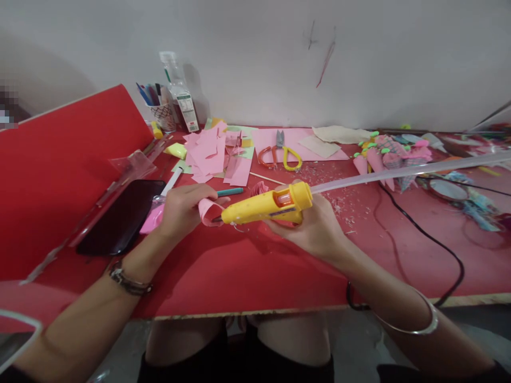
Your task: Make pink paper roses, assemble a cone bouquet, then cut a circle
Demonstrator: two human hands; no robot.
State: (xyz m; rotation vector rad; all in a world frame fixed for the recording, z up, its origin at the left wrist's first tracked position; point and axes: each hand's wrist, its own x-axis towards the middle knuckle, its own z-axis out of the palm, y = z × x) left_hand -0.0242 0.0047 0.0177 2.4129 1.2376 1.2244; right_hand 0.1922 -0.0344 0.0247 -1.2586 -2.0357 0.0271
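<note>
My left hand (184, 208) is closed on a rolled piece of pink paper (209, 211), its open end facing right. My right hand (315, 226) grips a yellow hot glue gun (263, 206) from below. The gun's nozzle is at the mouth of the paper roll; whether it touches the paper I cannot tell. A long clear glue stick (407, 171) sticks out of the gun's back end to the right. Behind my left fingers lies a teal pen (230, 192). A small folded pink paper piece (259, 188) sits just behind the gun.
Scissors (280, 151) and pink paper scraps (205, 149) lie at the back. A dark phone (122, 218), pen cup (163, 116) and bottle (184, 98) stand or lie left. Pink cones (375, 159) are grouped at right, near a black cord (431, 234). The red table's edge (255, 313) is nearest me.
</note>
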